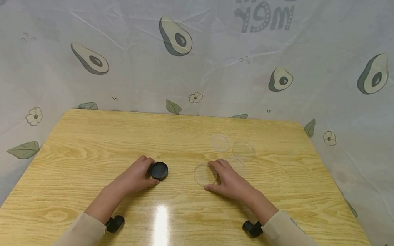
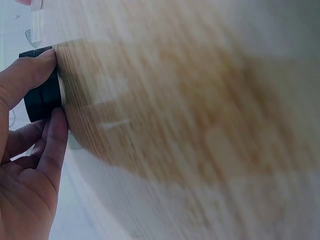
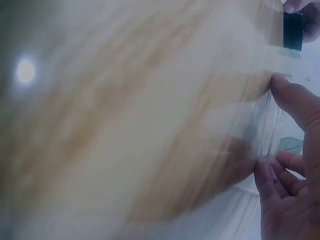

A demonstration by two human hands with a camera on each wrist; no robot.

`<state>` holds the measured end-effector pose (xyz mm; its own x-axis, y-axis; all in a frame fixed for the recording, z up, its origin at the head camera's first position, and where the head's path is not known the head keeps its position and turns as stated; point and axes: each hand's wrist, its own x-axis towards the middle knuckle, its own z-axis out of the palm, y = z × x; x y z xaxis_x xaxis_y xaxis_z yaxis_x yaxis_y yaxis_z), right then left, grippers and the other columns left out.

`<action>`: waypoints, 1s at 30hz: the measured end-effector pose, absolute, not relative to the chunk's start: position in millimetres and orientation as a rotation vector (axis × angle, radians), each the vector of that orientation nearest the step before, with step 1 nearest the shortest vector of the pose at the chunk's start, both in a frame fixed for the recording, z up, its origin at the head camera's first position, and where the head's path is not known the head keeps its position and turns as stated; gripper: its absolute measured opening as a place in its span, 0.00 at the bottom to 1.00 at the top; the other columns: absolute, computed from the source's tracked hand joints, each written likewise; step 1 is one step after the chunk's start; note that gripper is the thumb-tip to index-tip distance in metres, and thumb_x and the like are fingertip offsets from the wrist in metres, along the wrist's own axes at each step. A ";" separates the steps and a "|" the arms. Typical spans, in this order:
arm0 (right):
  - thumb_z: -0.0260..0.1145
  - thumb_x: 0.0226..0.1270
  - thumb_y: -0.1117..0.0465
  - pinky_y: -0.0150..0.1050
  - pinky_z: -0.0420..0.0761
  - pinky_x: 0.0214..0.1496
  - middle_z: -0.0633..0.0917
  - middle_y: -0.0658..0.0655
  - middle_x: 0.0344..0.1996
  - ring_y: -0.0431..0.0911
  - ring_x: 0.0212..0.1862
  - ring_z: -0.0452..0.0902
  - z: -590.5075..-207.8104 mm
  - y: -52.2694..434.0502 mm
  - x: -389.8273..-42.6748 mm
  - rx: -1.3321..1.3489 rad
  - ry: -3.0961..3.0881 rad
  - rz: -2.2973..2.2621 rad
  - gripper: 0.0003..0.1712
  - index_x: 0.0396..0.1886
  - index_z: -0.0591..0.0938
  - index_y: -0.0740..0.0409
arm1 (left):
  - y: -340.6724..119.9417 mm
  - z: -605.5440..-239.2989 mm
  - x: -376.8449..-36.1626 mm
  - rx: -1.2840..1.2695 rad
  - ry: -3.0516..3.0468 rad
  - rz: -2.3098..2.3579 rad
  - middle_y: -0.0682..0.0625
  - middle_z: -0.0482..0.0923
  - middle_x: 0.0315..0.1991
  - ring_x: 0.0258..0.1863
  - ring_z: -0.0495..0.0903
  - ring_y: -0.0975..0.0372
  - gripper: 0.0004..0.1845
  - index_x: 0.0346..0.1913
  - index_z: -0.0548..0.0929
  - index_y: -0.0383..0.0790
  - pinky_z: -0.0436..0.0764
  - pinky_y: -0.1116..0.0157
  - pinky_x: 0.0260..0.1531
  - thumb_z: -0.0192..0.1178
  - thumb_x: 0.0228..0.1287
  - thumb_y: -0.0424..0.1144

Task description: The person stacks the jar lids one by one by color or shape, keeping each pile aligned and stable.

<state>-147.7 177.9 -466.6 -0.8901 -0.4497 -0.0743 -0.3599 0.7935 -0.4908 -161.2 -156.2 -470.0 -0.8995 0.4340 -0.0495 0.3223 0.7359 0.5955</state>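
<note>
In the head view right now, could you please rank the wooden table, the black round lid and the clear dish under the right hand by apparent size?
1. Wooden table, by far the largest.
2. Clear dish that the right hand touches.
3. Black round lid, gripped by the left hand.
The dish and lid look close in size.

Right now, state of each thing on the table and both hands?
Black round lid: flat on the table, gripped at its edge by the left hand.
Clear dish: flat on the table, held at its rim by the right hand.
Two other clear dishes: flat on the table, untouched, beyond the right hand.
Wooden table: glare patch near its front edge.
</note>
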 end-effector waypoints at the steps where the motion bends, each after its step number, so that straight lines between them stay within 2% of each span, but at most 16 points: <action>1: 0.70 0.59 0.42 0.46 0.74 0.62 0.70 0.57 0.62 0.48 0.62 0.69 -466.6 177.9 -147.1 -0.633 2.795 -0.712 0.45 0.70 0.66 0.56 | -156.2 -470.0 -161.0 0.607 2.750 0.896 0.46 0.71 0.39 0.33 0.68 0.61 0.25 0.51 0.77 0.34 0.71 0.63 0.36 0.72 0.54 0.41; 19: 0.71 0.58 0.41 0.50 0.72 0.65 0.65 0.58 0.66 0.52 0.67 0.66 -471.2 179.2 -144.6 -0.627 2.803 -0.764 0.50 0.74 0.60 0.56 | -156.0 -469.1 -159.0 0.600 2.748 0.904 0.46 0.71 0.40 0.33 0.68 0.61 0.25 0.52 0.77 0.34 0.72 0.63 0.37 0.72 0.54 0.41; 26: 0.67 0.58 0.34 0.52 0.70 0.68 0.62 0.55 0.69 0.51 0.71 0.62 -464.4 181.8 -145.9 -0.596 2.803 -0.815 0.53 0.75 0.58 0.54 | -156.4 -471.8 -161.2 0.615 2.753 0.910 0.45 0.71 0.39 0.33 0.68 0.60 0.25 0.52 0.77 0.34 0.71 0.63 0.36 0.72 0.54 0.41; 30: 0.65 0.60 0.35 0.53 0.72 0.65 0.65 0.57 0.68 0.53 0.68 0.66 -459.4 186.7 -156.5 -0.574 2.812 -0.875 0.51 0.75 0.57 0.55 | -157.0 -472.7 -161.9 0.620 2.754 0.908 0.44 0.71 0.40 0.34 0.68 0.60 0.25 0.51 0.77 0.33 0.71 0.62 0.36 0.72 0.54 0.41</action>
<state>-156.5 186.7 -459.4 -0.9172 -0.3978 -0.0208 -0.3158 0.7581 -0.5706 -161.9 -157.0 -472.7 -0.8979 0.4387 -0.0358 0.3314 0.7274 0.6009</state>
